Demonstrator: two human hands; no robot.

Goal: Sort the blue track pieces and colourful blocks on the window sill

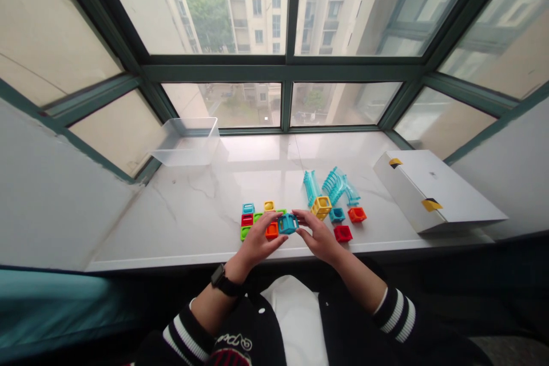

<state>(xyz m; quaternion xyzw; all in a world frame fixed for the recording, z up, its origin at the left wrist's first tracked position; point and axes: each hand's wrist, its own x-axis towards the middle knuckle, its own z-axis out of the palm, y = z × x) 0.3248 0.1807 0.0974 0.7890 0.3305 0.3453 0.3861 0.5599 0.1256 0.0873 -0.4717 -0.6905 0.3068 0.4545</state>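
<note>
A blue hollow cube block is held between my two hands over the front part of the sill. My left hand grips its left side, with the thumb below and the fingers above. On the other side, my right hand has its fingertips on the block's right edge. Beneath and beside my left hand lie coloured blocks, among them an orange block, a red block and a yellow block. Just beyond my right hand stands a yellow block tower. A red block lies to its right.
Clear blue track pieces lie behind the blocks, with an orange block and a blue block nearer. A transparent plastic bin stands at the back left, a white box at the right. Windows enclose the marble sill.
</note>
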